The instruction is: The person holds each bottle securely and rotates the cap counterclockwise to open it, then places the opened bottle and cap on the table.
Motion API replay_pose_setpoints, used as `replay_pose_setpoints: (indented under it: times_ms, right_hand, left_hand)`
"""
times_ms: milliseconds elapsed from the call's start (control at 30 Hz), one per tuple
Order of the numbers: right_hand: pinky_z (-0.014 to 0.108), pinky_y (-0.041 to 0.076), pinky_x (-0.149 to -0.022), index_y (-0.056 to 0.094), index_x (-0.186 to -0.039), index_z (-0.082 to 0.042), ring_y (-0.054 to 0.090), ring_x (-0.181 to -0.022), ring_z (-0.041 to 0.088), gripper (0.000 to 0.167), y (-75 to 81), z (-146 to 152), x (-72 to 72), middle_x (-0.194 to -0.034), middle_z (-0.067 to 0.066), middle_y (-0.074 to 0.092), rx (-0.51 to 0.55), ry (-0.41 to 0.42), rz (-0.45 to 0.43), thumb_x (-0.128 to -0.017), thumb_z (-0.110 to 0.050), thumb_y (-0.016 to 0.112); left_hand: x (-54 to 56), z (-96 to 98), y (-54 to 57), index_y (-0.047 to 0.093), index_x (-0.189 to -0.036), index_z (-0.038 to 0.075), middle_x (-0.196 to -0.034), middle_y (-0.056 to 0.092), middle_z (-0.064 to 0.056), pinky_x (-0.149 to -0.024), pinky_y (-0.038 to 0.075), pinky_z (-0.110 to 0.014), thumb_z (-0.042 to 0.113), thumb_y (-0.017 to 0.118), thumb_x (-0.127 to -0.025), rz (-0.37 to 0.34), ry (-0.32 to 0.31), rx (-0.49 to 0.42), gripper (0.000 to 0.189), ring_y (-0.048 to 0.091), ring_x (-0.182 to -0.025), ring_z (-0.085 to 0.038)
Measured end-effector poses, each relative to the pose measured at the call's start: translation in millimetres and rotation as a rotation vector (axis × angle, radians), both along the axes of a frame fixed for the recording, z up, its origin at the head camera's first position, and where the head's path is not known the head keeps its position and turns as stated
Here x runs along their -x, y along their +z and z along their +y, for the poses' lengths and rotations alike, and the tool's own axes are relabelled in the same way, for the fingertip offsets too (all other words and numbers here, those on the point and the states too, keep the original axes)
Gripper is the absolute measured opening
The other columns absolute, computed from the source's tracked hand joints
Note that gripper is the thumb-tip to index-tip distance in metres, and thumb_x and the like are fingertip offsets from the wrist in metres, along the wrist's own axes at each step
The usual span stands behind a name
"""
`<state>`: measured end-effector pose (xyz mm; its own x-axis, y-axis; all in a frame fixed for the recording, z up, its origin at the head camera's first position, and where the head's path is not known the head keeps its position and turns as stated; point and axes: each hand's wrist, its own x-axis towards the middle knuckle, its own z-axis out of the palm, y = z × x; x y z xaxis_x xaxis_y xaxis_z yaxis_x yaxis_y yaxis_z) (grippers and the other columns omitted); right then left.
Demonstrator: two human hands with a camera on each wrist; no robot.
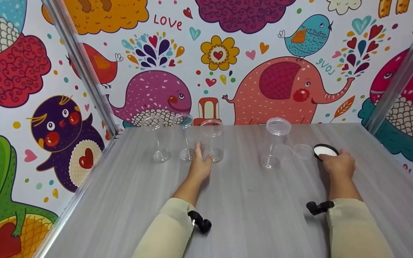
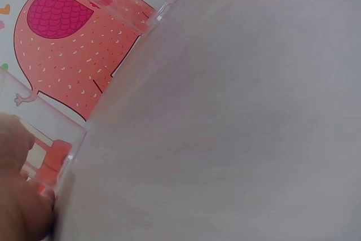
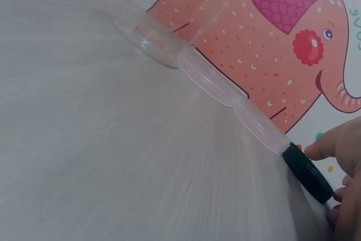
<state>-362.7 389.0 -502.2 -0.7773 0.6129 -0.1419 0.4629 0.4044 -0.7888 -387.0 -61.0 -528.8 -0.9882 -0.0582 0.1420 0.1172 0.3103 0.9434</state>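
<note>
A clear plastic jar (image 1: 213, 138) stands upright at the middle back of the table. My left hand (image 1: 201, 166) holds it low on its left side, thumb across the front. In the left wrist view the fingers (image 2: 22, 190) show against the lower part of that jar. My right hand (image 1: 340, 165) pinches a black lid (image 1: 325, 146) by its near right edge, with the white inside facing up. In the right wrist view the black lid (image 3: 307, 173) is seen edge-on beside two clear flat lids (image 3: 208, 77).
Two slimmer clear jars (image 1: 160, 143) stand left of the held jar. Further right is another clear jar (image 1: 277, 134) with a clear lid on top. Behind the grey table (image 1: 249, 215) rises a patterned wall (image 1: 221, 82), with metal posts (image 1: 81, 64) at the corners.
</note>
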Motion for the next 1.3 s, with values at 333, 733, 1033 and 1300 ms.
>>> replay_pose_setpoints:
  times_ms: [333, 733, 1033, 1300]
  right_hand:
    - [0.055, 0.025, -0.135, 0.013, -0.17, -0.001, 0.022, -0.164, 0.046, 0.096, 9.1, -4, 0.0, -0.177, 0.027, 0.018, 0.033, -0.006, 0.038, -0.101, -0.041, 0.064]
    - [0.046, 0.028, -0.135, 0.019, -0.173, -0.024, 0.018, -0.168, 0.026, 0.087, 33.0, -25, 1.9, -0.181, 0.006, 0.016, 0.215, -0.033, 0.202, -0.103, -0.049, 0.065]
    - [0.048, 0.025, -0.136, 0.021, -0.172, -0.036, 0.008, -0.171, 0.019, 0.09, 54.3, -44, 1.3, -0.182, -0.01, 0.012, 0.309, 0.024, 0.237, -0.098, -0.062, 0.067]
    - [0.052, 0.026, -0.135, 0.02, -0.172, -0.034, 0.011, -0.17, 0.023, 0.097, 63.0, -58, -5.5, -0.182, -0.009, 0.016, 0.316, 0.159, 0.324, -0.095, -0.066, 0.068]
  left_hand:
    - [-0.5, 0.8, 4.3, 0.021, -0.169, 0.003, -0.174, 0.031, -0.023, -0.136, 0.021, -0.054, 0.012, 0.053, -0.107, -0.011, 0.015, 0.005, 0.07, 0.028, -0.164, -0.042]
    - [-5.8, 6.0, 15.5, 0.025, -0.167, 0.002, -0.174, 0.033, -0.021, -0.135, 0.024, -0.055, 0.011, 0.059, -0.106, 0.011, 0.053, -0.08, 0.072, 0.029, -0.164, -0.041]
    - [-11.9, 6.2, 30.9, 0.026, -0.167, 0.001, -0.174, 0.033, -0.021, -0.134, 0.028, -0.053, 0.015, 0.065, -0.102, 0.04, 0.085, -0.131, 0.077, 0.03, -0.164, -0.038]
    - [-19.6, 5.9, 53.4, 0.035, -0.164, 0.004, -0.168, 0.042, -0.022, -0.13, 0.036, -0.056, 0.024, 0.072, -0.098, 0.1, 0.151, -0.114, 0.079, 0.039, -0.159, -0.04]
